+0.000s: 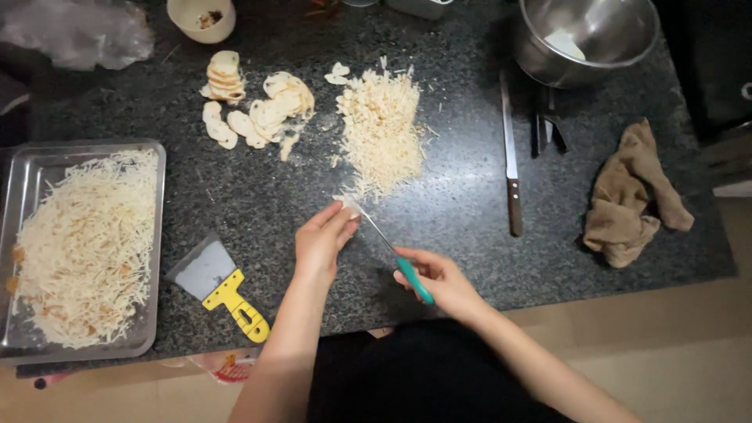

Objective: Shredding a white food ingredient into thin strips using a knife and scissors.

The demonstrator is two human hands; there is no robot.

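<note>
My right hand (pixel 439 280) grips a small knife with a teal handle (pixel 413 280), its thin blade (pixel 374 227) pointing up-left. My left hand (pixel 323 239) presses its fingertips on a small pale slice (pixel 345 204) at the blade's tip, on the dark granite counter (pixel 462 196). Just beyond lies a heap of fine pale shreds (pixel 381 131). Left of that heap sit several pale round slices (pixel 258 106), some stacked.
A metal tray (pixel 19 168) heaped with shreds sits at the left edge. A yellow-handled scraper (pixel 219 283) lies beside it. A long wooden-handled knife (pixel 511 157), a steel bowl (pixel 583 39), a brown cloth (pixel 630 196) and a small cream bowl (pixel 204 17) are also on the counter.
</note>
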